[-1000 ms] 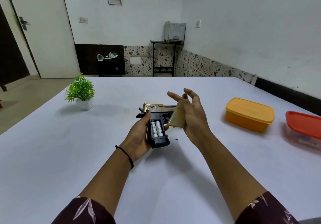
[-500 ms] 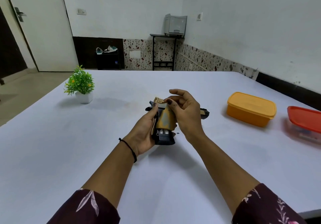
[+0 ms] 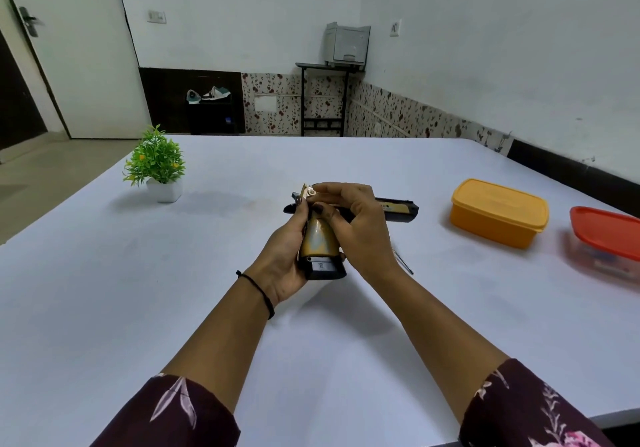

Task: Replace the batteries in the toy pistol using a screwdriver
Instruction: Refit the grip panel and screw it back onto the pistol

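The black and gold toy pistol (image 3: 398,209) is held above the white table (image 3: 138,273), grip toward me and barrel pointing right. My left hand (image 3: 284,256) grips the pistol's grip from the left. A gold battery cover (image 3: 317,238) lies over the grip, and the batteries are hidden under it. My right hand (image 3: 356,224) curls over the cover, with fingers and thumb pressing on its upper part. A thin screwdriver (image 3: 403,261) lies on the table just right of my right wrist, only its shaft showing.
A yellow lidded box (image 3: 498,212) stands on the right of the table, and a clear box with a red lid (image 3: 606,235) beyond it at the edge. A small potted plant (image 3: 157,166) stands at the far left.
My right hand brought the gold cover from beside the pistol down onto the grip. The two batteries, visible before, are now covered.
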